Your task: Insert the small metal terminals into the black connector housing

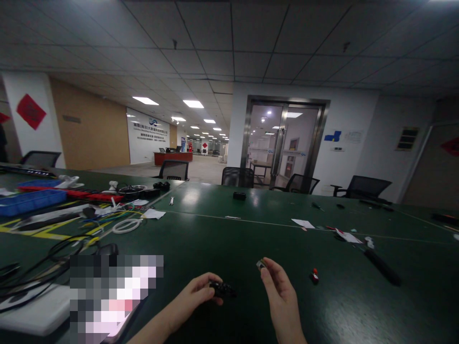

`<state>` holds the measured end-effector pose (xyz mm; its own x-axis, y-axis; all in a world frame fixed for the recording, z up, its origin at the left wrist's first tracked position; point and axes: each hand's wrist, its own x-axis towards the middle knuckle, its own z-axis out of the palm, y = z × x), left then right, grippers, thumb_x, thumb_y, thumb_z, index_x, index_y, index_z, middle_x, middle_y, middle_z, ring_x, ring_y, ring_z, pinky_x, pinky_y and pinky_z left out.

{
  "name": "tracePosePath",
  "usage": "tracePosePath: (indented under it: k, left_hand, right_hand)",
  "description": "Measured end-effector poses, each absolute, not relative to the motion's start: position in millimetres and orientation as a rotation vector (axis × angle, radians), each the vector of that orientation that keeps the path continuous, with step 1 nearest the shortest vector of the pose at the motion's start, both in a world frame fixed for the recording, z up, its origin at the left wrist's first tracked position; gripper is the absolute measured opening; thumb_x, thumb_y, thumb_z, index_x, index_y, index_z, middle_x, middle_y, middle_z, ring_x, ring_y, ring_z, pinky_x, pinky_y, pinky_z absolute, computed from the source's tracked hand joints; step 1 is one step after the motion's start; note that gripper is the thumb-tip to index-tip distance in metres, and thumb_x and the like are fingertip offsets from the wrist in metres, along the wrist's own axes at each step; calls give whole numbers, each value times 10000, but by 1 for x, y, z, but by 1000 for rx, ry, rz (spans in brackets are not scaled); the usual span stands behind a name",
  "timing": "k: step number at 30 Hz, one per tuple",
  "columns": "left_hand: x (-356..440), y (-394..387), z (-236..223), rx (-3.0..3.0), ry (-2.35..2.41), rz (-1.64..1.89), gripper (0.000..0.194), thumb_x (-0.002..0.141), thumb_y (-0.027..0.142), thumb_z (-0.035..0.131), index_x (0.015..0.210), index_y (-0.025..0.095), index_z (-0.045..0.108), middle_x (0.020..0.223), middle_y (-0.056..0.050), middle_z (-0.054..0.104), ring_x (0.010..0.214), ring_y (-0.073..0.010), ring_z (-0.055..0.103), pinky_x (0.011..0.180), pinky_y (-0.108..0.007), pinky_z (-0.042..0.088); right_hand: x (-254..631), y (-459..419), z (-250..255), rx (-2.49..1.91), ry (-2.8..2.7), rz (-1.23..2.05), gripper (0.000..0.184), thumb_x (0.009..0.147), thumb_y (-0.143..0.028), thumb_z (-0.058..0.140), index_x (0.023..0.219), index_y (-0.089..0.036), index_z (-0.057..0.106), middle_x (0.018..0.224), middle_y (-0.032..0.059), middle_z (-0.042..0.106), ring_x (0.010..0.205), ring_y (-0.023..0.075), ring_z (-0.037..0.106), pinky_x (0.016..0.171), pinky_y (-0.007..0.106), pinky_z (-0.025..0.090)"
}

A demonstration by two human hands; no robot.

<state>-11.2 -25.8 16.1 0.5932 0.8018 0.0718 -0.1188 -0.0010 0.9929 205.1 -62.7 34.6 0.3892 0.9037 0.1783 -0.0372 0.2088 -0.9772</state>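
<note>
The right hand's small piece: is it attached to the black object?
Apart: the right hand pinches the small piece; a gap separates it from the black object in the left hand.

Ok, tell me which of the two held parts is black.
The black part is the one in the left hand; the right hand pinches a smaller, lighter piece.

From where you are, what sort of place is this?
Probably an office: black mesh-backed chairs line a large green tabletop, and a reddish boxy desk stands near a white lettered wall panel.
</note>
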Motion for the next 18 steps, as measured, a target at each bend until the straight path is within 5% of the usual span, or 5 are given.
tracePosePath:
  k: [18]
  left_hand:
    - [-11,-23,17,1465,675,719,421,695,467,624,960,142,585,858,-52,652,839,-200,558,753,-289,365]
  right_hand:
    - [196,-68,35,-1161,-1142,900,409,696,-479,595,1004,-210,616,1012,63,649,966,237,578,786,324,475]
